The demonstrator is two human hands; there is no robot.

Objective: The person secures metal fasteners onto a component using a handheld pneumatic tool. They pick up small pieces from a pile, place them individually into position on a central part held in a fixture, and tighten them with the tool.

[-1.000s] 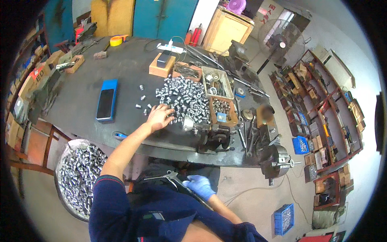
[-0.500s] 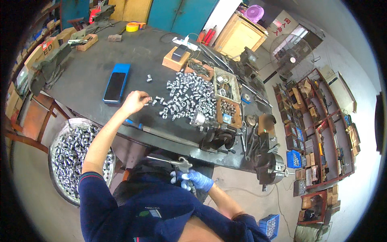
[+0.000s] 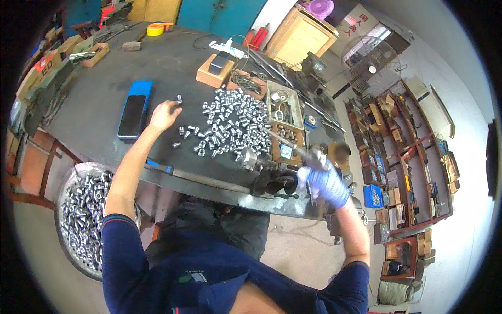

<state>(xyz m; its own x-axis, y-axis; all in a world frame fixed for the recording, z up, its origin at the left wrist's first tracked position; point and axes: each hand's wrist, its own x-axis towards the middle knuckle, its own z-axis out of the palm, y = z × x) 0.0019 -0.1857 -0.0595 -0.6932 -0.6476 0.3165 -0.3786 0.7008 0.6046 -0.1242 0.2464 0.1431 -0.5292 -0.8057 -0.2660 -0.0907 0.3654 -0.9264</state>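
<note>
At far left, the round basin stands below the worktop, heaped with shiny metal parts. To its right, the blue device lies on the worktop, dark screen upward.

The bare left hand is just beside the blue device, fingers curled and thumb near the fingertips. A single metal fitting is at the fingertips, apart from the pile of metal fittings; whether it is gripped cannot be told.

The clamping fixture sits at the near edge of the worktop, below the pile. Farther right, the gloved right hand is wrapped around the nozzle tool, whose thin tip points left, across the brown tray in this view.

The step in hand appears to be picking up one fitting. The next move calls for a secure thumb-and-finger pinch, with the nozzle held clear of the pile.
</note>
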